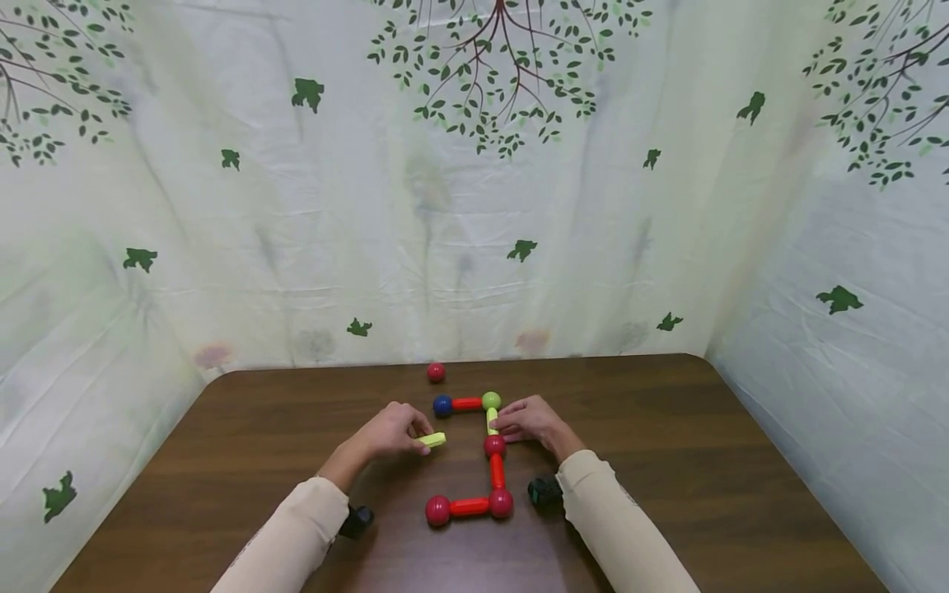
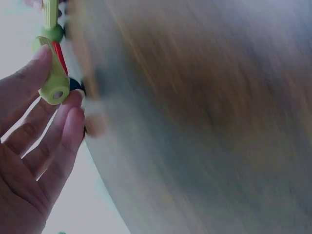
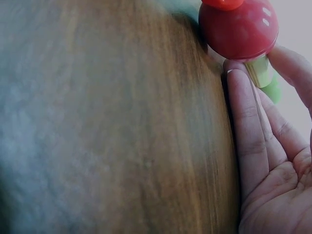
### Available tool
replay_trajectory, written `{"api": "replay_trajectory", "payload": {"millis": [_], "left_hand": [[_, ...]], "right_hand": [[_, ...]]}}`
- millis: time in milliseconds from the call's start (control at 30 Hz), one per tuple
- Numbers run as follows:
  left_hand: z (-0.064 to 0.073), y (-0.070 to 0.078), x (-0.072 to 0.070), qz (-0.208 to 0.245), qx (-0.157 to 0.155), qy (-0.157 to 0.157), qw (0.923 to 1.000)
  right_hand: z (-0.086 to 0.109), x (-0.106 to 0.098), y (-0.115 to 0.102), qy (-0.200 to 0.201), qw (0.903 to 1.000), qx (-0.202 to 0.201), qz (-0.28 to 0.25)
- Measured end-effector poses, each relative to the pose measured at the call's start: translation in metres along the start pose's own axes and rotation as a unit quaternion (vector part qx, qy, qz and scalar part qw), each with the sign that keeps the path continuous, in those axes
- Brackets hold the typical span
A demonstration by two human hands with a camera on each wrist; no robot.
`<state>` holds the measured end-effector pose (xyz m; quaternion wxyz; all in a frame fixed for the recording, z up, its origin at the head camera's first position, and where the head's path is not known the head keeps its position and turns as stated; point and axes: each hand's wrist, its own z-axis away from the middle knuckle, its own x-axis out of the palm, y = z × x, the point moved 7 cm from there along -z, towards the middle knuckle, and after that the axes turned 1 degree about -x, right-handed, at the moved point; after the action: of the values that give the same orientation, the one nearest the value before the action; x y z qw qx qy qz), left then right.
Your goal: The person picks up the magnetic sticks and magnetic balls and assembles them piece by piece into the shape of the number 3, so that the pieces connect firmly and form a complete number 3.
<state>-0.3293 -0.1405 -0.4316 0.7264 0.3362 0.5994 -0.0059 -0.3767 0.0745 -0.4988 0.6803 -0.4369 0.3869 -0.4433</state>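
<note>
My left hand (image 1: 399, 430) pinches a loose yellow-green rod (image 1: 433, 440) between thumb and fingers, left of a chain of rods and balls. The left wrist view shows a round grey spot on the end of that rod (image 2: 54, 87). With my right hand (image 1: 535, 422) I pinch another yellow-green rod (image 1: 492, 420), which joins a green ball (image 1: 492, 400) to a red ball (image 1: 494, 445). In the right wrist view the red ball (image 3: 239, 29) sits just beyond my fingertips. A red rod (image 1: 467, 403) links the green ball to a blue ball (image 1: 442, 405).
Nearer me, the chain continues through a red rod (image 1: 497, 472) to a corner red ball (image 1: 500, 503), then another red rod (image 1: 470, 507) and an end red ball (image 1: 438, 511). A separate red ball (image 1: 436, 372) lies by the far edge of the brown table (image 1: 245, 445).
</note>
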Motion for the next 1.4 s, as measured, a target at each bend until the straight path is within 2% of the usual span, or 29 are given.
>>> {"api": "replay_trajectory", "payload": {"millis": [167,367,833,1133,1400], "left_hand": [[-0.009,0.010,0.006,-0.009,0.012,0.002,0.9999],[-0.015,0.016,0.014,-0.017,-0.009,-0.016,0.9997],[-0.025,0.039,0.021,-0.025,-0.012,-0.037,0.9989],[-0.031,0.045,0.025,-0.036,-0.002,-0.040,0.9986],[-0.034,0.046,0.029,-0.031,-0.017,-0.049,0.9981]], "right_hand": [[0.000,0.000,0.000,-0.003,1.0000,-0.002,-0.006],[0.001,0.001,-0.001,-0.007,0.9999,-0.004,-0.009],[0.002,0.001,-0.001,-0.008,0.9998,-0.011,-0.014],[0.001,0.001,0.000,-0.014,0.9997,-0.011,-0.019],[0.002,0.001,-0.001,-0.020,0.9996,-0.010,-0.018]]}}
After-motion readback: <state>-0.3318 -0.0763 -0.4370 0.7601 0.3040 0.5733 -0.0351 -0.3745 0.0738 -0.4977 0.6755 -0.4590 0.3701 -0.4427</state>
